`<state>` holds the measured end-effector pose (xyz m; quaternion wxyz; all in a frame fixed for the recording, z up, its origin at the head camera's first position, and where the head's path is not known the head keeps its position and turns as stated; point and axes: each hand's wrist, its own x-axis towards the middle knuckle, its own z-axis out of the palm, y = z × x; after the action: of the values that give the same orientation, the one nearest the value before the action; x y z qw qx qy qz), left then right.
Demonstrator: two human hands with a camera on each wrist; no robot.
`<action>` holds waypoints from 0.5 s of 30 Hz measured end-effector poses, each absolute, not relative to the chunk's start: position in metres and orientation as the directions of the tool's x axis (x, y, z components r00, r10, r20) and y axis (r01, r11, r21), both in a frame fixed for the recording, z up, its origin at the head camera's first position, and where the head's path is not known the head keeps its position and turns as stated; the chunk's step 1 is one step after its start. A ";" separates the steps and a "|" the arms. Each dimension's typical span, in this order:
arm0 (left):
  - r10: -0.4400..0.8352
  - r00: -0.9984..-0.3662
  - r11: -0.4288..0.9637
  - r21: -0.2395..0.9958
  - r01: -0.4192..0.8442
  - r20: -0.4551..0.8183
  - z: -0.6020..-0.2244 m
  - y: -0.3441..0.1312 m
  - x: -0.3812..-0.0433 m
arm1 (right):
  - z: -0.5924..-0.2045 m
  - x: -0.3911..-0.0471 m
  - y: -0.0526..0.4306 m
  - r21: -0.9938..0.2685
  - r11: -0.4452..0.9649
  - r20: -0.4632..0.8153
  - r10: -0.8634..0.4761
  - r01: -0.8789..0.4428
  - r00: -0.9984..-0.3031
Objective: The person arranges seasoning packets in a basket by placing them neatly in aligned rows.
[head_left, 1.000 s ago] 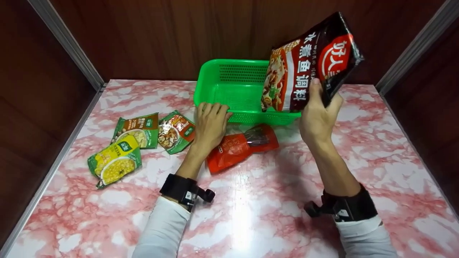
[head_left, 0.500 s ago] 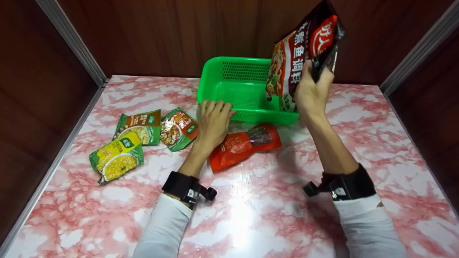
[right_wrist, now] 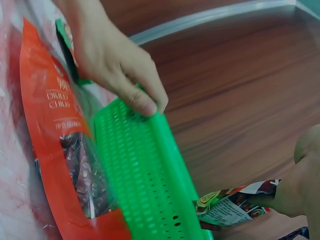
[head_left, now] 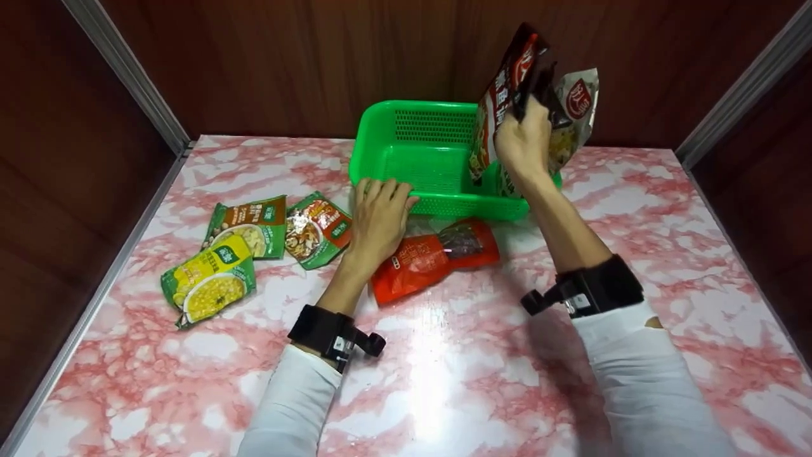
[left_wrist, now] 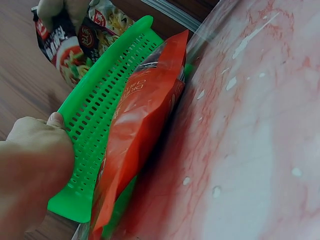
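Though in the right grip point(head_left: 525, 141), black packet point(head_left: 495, 111) mostly left of it

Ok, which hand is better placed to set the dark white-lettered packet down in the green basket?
Probably the right hand: it grips the dark packet at the right end of the green basket, while the left hand holds the basket's near rim.
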<state>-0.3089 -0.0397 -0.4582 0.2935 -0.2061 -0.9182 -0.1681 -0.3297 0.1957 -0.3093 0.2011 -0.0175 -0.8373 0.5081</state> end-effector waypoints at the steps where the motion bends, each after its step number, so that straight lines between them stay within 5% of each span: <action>1: 0.279 -0.745 0.859 0.190 0.476 0.606 -0.458 -0.040 -0.309 | -0.311 -0.332 0.196 -0.850 0.500 0.309 0.225 -0.163 -0.924; 15: 0.270 -0.761 0.850 0.226 0.476 0.589 -0.459 -0.041 -0.311 | -0.329 -0.359 0.197 -0.851 0.523 0.171 0.180 -0.053 -0.969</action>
<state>-0.3106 -0.0407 -0.4587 0.2795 -0.2028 -0.9202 -0.1844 -0.3589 0.1969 -0.3286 0.1196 -0.0368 -0.8644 0.4869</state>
